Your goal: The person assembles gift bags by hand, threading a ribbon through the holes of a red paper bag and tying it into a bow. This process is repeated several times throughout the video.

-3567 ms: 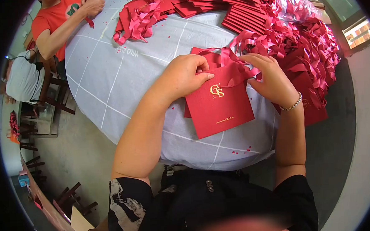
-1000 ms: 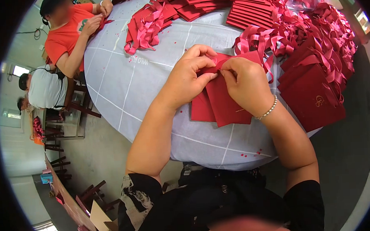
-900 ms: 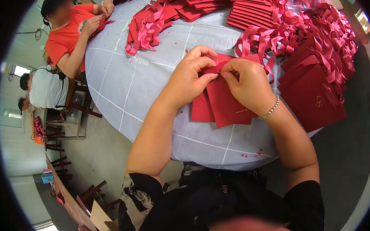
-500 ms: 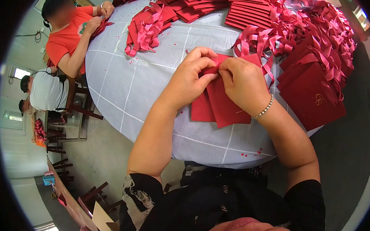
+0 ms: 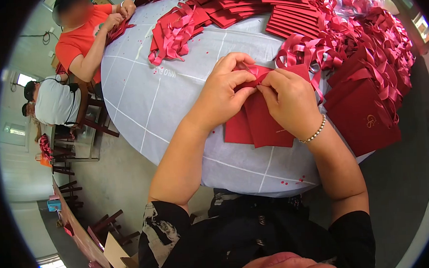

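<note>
On the table in front of me lies a red paper bag (image 5: pixel 271 127), its front face towards me and another red piece showing beside it on the left. At its top edge my left hand (image 5: pixel 229 89) is closed, thumb and fingers gripping the bag where a bit of red ribbon (image 5: pixel 254 70) shows. My right hand (image 5: pixel 293 101), with a beaded bracelet at the wrist, pinches the same edge close to the left fingertips. The fingers hide exactly what lies between them.
Red bags with ribbon handles (image 5: pixel 363 111) are heaped at the right. Stacked red bags (image 5: pixel 293 20) and a ribboned bundle (image 5: pixel 173 34) lie farther back. Across the table (image 5: pixel 140 99), a person in an orange shirt (image 5: pixel 76 46) handles red pieces. Small red dots (image 5: pixel 292 181) lie near the front edge.
Both hands and the bag sit slightly farther right in view, along with the whole scene. The fingertips have shifted a little at the bag's top edge; the grip stays.
</note>
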`<action>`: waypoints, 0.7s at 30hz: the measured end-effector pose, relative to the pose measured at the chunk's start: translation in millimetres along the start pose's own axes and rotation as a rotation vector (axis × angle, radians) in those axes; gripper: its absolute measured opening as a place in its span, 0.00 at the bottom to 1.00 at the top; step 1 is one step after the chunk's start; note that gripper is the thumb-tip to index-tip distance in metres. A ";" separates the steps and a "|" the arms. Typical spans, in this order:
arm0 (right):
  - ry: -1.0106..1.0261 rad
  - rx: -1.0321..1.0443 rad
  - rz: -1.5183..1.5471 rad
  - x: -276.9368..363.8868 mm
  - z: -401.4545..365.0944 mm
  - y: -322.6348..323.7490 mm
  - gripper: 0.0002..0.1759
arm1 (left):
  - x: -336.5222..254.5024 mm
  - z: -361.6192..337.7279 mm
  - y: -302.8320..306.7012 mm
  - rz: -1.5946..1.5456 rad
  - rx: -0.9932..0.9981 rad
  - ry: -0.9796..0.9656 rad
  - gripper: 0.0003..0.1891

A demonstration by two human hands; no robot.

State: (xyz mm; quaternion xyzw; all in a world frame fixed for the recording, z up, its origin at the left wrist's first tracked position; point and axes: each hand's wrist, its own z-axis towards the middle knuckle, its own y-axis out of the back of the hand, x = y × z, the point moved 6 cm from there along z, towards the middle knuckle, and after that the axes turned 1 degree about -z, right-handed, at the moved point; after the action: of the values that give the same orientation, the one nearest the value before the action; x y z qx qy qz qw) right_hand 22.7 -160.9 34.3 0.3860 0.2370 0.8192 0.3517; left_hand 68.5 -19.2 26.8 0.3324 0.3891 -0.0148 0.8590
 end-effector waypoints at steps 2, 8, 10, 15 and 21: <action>0.044 -0.001 0.081 -2.1 6.3 8.4 0.07 | -2.8 -0.2 2.3 0.022 -0.027 -0.010 0.10; -0.097 0.169 0.235 -10.9 26.4 27.5 0.08 | -29.4 3.3 5.6 0.190 -0.084 -0.199 0.10; -0.251 0.328 0.282 -17.6 32.3 20.7 0.08 | -36.9 2.9 5.6 0.312 -0.100 -0.265 0.08; -0.307 0.720 0.448 -21.0 54.0 -1.3 0.08 | -39.1 -0.3 7.7 0.376 -0.151 -0.260 0.09; -0.223 0.733 0.382 -24.8 59.1 -17.6 0.09 | -29.9 -1.1 10.0 0.312 -0.169 -0.200 0.09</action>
State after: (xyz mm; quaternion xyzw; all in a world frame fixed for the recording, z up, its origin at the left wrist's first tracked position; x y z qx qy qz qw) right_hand 88.2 -161.6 45.9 0.6086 0.3970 0.6847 0.0566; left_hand 49.7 -17.8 52.2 0.3122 0.2456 0.1181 0.9101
